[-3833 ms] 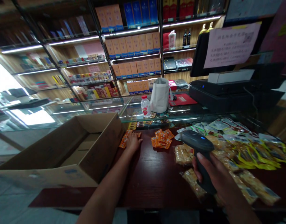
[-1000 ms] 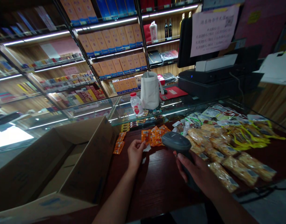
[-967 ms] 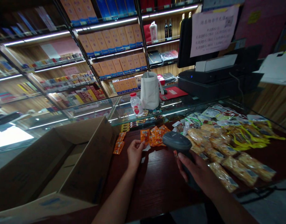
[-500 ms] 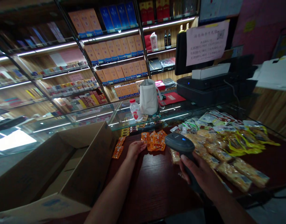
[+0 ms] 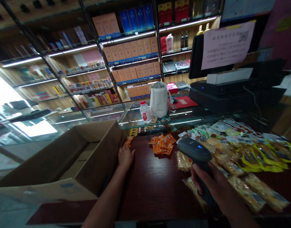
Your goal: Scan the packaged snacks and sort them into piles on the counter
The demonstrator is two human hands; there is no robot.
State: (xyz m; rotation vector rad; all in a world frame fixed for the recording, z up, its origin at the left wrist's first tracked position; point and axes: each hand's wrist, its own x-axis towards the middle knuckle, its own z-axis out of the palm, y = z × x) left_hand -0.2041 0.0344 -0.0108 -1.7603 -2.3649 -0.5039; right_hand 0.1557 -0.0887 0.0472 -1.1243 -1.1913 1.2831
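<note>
My right hand (image 5: pixel 209 180) is wrapped round the handle of a dark barcode scanner (image 5: pixel 195 149), its head pointing left with a blue light on top. My left hand (image 5: pixel 126 155) is down on the table beside the cardboard box, fingers curled over the lower end of a few small orange packets (image 5: pixel 128 141); what is under the fingers is hidden. A larger heap of orange packets (image 5: pixel 162 144) lies between my hands. Clear-wrapped pastry packs (image 5: pixel 184 161) lie beneath and around the scanner.
An open cardboard box (image 5: pixel 98 167) stands at left. Yellow-edged food packets (image 5: pixel 261 155) lie at right. Behind, on the glass counter, are a red-capped bottle (image 5: pixel 145 112), a white bag (image 5: pixel 159 100), a red folder (image 5: pixel 184 102) and a monitor (image 5: pixel 195 57) with a paper sign.
My left hand has moved left from the orange heap to the few packets beside the box. The scanner stays in my right hand. The view has shifted left.
</note>
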